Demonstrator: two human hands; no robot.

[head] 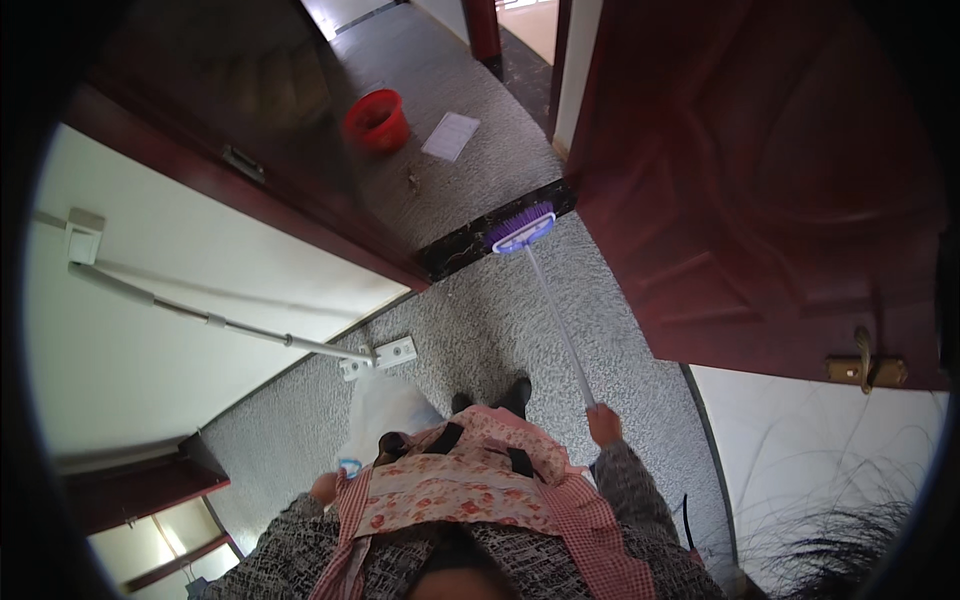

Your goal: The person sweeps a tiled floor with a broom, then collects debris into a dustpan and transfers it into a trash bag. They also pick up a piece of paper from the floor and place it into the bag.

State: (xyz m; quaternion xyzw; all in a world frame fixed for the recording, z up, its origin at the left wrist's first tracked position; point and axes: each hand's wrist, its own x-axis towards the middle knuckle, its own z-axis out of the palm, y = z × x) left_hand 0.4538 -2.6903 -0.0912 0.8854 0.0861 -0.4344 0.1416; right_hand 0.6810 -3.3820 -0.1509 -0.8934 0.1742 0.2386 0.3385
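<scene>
My right hand (604, 425) is closed around the end of a pale broom handle (561, 324). The broom head (523, 229), with purple bristles and a purple-and-white block, rests at the dark stone threshold (457, 253) of the doorway. At my left side, a whitish translucent plastic bag (386, 411) with a blue-edged part hangs from my left hand (324, 487); the apron partly hides those fingers. Beyond the threshold, a red plastic bucket (377, 124) stands on the grey speckled floor. A white sheet-like item (451, 136) lies beside it, near a small bit of debris (414, 180).
A flat mop (377, 357) with a telescopic pole leans against the left white wall (187, 330). The dark red door (750, 202), with a brass handle (865, 369), stands ajar on the right. A dark red cabinet (142, 487) with an open compartment is at lower left.
</scene>
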